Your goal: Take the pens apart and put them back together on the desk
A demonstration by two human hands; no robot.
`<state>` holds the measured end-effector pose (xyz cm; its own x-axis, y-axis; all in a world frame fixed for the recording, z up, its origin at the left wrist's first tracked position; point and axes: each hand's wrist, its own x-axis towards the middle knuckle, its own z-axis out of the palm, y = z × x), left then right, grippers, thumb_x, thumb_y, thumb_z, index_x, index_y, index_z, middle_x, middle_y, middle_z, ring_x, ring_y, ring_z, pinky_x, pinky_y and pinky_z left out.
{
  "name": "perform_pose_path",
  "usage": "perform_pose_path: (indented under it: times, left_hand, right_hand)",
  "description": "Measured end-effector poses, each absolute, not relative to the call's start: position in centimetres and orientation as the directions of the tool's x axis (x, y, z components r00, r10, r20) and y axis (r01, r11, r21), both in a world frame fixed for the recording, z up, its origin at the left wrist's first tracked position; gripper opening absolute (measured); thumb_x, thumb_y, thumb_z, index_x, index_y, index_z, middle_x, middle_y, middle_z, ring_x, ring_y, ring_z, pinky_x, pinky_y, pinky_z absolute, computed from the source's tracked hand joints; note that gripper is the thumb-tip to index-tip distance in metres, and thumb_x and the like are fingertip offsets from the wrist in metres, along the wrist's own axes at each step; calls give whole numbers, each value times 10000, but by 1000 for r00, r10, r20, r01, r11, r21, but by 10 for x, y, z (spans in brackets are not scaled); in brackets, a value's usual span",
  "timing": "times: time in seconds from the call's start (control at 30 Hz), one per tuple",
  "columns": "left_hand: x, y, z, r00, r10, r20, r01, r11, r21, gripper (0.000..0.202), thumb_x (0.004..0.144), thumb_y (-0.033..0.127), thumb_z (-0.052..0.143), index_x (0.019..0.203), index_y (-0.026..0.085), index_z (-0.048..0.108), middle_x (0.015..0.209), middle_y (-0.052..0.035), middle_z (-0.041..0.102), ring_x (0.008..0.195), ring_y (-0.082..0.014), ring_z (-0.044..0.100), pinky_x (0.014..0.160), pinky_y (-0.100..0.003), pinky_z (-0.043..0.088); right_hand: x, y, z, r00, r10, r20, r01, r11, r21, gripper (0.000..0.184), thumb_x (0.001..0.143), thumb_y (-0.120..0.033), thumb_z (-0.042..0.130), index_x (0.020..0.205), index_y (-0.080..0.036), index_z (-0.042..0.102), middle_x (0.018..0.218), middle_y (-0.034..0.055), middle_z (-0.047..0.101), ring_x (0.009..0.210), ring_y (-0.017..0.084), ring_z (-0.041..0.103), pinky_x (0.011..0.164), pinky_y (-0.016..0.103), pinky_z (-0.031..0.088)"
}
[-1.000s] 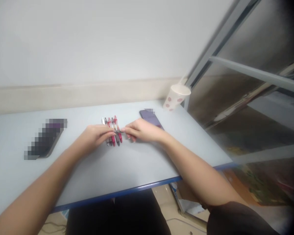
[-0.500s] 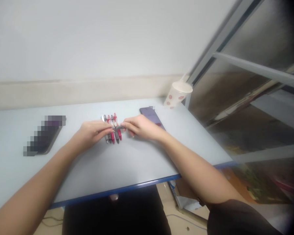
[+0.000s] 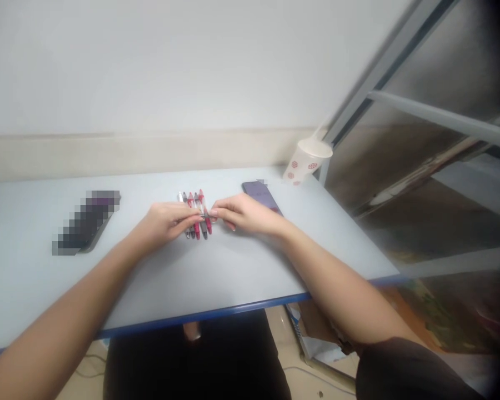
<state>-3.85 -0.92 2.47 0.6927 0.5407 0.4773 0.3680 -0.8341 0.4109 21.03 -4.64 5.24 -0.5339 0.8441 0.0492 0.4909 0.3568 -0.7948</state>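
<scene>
- 5 red and grey pens lie side by side on the table, beneath the fingertips of both hands.
- The left hand and right hand meet above the pens, pinching a small dark piece.
- A purple phone lies just beyond the right hand, with a paper cup farther out; a pixelated phone lies left of the left hand.

A white wall meets a metal-framed window beside the pale-blue table.

Paper cup, dark phone, purple phone
</scene>
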Motion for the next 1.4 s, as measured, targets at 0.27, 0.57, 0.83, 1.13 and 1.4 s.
perform_pose_path:
  times: [0.27, 0.57, 0.83, 1.13, 1.4]
  left_hand:
    - [-56, 2, 51, 388, 868, 310, 479, -477, 737, 315, 930, 476, 704, 1062, 199, 772, 1044, -85, 808, 898, -228, 740, 810, -336, 581]
    - [-39, -1, 35, 340, 927, 161, 91, -202, 975, 414, 723, 486, 915, 924, 173, 734, 850, -67, 772, 800, -214, 749, 851, -374, 620]
    - [-6, -25, 25, 384, 902, 197, 65, -239, 969, 383, 880, 412, 765, 1142, 185, 602, 819, -14, 702, 738, -188, 723, 705, -322, 575]
    - [-6, -21, 12, 500, 814, 295, 713, -580, 394, 303, 1015, 382, 553, 1201, 184, 686, 953, -72, 704, 917, -263, 669, 822, -393, 507]
    - [-1, -19, 10, 475, 849, 232, 785, -528, 325, 237, 982, 364, 595, 1139, 195, 652, 1022, -76, 721, 1008, -290, 675, 848, -397, 505]
  right_hand:
    - [213, -43, 43, -375, 911, 170, 510, 356, -783, 355, 1038, -503, 555, 890, -186, 618, 679, -13, 653, 607, 127, 522, 638, 266, 379]
    - [205, -48, 44, -427, 883, 193, 410, 380, -829, 363, 963, -498, 684, 804, -180, 612, 685, -24, 586, 622, 114, 503, 610, 253, 373]
    - [202, -50, 41, -426, 878, 218, 335, 377, -863, 320, 968, -307, 650, 1253, -216, 537, 751, -45, 636, 664, 134, 580, 639, 258, 433]
    - [205, -39, 35, -311, 920, 238, 322, 337, -885, 210, 948, -237, 566, 1157, -211, 565, 650, -96, 485, 555, 108, 504, 594, 255, 405]
    - [204, -28, 25, -227, 943, 245, 138, 280, -950, 271, 938, -295, 645, 1166, -221, 520, 666, -91, 541, 500, 105, 511, 507, 251, 438]
